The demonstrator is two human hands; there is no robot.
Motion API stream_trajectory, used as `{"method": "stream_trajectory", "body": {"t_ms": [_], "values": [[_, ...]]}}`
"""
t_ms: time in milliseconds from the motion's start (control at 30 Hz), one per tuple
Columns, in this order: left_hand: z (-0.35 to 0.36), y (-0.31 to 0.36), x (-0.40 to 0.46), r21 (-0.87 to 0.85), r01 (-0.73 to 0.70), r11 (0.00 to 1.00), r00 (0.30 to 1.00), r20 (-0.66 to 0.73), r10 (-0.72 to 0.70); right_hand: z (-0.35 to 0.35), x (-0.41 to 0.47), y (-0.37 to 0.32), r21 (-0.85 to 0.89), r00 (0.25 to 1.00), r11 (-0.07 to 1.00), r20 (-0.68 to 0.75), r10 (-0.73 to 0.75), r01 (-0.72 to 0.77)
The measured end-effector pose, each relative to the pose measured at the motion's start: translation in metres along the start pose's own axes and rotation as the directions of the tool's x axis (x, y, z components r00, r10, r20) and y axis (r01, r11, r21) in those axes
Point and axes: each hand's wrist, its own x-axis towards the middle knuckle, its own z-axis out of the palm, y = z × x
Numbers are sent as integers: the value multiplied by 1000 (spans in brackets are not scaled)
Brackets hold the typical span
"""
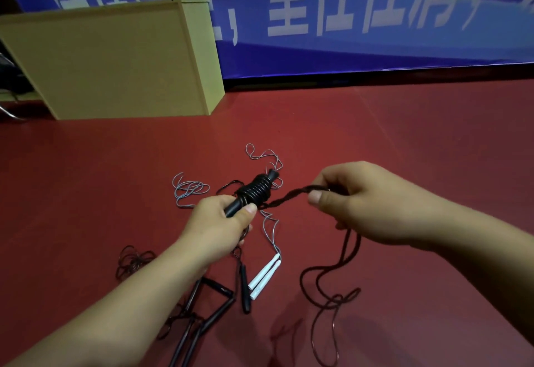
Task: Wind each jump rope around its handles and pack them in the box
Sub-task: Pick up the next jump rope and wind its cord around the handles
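Black handles (pixel 254 193): gripped at their near end by the left hand (pixel 219 225), long axis pointing far-right, coils wound mid-length.
Free rope (pixel 289 197): stretched rightward from the coils, pinched by the right hand (pixel 372 202).
Slack: trailing near-right on the floor.
Box (pixel 109 60): far left.
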Motion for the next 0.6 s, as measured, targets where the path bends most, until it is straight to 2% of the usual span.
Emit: {"method": "stream_trajectory", "body": {"t_ms": [133,233,333,433,500,600], "values": [[2,-2,-2,296,-163,941,982,141,125,-5,4,7,-140,990,990,-134,-46,27],[4,1,-8,350,-298,888,945,239,222,-9,7,12,-190,975,982,-215,-56,14],[5,7,-13,291,-417,861,886,340,314,-15,7,19,-188,961,982,-271,-59,8],[4,13,-20,192,-459,867,834,431,346,-18,6,24,-169,962,986,-269,-55,9],[5,16,-23,113,-462,880,798,486,357,-19,5,28,-168,969,986,-243,-55,13],[6,22,-28,-81,-355,931,729,599,330,-19,4,32,-91,974,996,-226,-26,5]]}}
